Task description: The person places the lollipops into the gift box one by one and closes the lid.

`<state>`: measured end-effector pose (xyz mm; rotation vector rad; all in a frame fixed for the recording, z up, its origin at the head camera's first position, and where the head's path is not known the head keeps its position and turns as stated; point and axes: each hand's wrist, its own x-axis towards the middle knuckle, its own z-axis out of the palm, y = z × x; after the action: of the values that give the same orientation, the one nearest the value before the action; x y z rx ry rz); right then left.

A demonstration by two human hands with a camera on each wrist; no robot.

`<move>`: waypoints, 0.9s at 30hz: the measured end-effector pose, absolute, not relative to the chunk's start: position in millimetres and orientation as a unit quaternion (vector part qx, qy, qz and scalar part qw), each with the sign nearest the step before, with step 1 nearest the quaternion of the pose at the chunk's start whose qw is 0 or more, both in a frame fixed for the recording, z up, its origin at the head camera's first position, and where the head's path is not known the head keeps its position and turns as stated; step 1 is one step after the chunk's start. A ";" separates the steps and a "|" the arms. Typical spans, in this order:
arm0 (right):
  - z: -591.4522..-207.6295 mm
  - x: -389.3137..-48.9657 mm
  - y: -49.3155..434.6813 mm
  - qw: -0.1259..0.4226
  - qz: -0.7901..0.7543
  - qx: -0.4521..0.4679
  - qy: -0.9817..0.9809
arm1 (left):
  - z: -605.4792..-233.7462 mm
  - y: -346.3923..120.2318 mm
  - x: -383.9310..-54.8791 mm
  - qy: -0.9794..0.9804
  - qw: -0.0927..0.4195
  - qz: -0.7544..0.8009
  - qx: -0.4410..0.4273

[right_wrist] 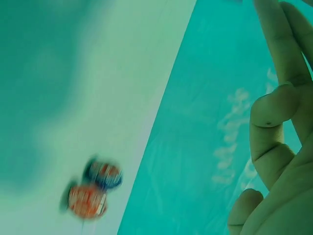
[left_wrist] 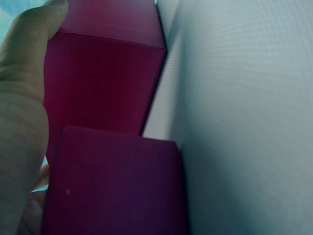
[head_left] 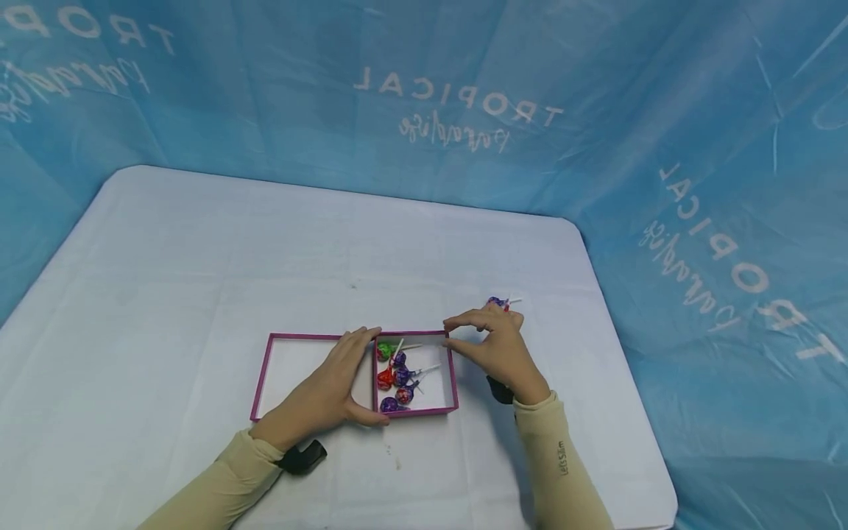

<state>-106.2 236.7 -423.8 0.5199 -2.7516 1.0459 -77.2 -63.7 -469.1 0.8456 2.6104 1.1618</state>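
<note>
A small magenta-edged box [head_left: 454,383] with a pale inside holds several wrapped lollipops [head_left: 404,377], purple, red and green. My left hand [head_left: 327,397] holds the box at its left end, fingertips at the back wall and thumb at the front. The left wrist view shows the thumb [left_wrist: 24,73] along the maroon side of the box [left_wrist: 105,83]. My right hand [head_left: 497,350] is at the box's back right corner, with thumb and index finger a little apart; no lollipop shows between them. In the right wrist view, some fingers [right_wrist: 274,117] are bent.
A second magenta-edged tray or lid [head_left: 262,379] lies left of the box, partly under my left arm. Two lollipops [head_left: 495,301] lie on the white table [head_left: 318,243] beyond my right hand. Blue printed sheeting [head_left: 298,110] surrounds the table.
</note>
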 end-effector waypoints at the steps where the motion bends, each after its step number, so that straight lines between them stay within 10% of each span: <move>1: -423.8 -107.6 241.0 0.077 0.350 0.162 -0.919 | -469.3 -63.7 -77.2 0.872 0.080 0.390 0.284; 27: -425.9 -123.2 315.8 0.061 0.339 0.018 -0.939 | -471.1 -64.5 -77.9 0.868 0.097 0.400 0.277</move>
<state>-123.2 315.8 -425.9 0.0532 -2.8394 1.0261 -77.9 -64.5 -471.1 0.8215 2.5719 1.1839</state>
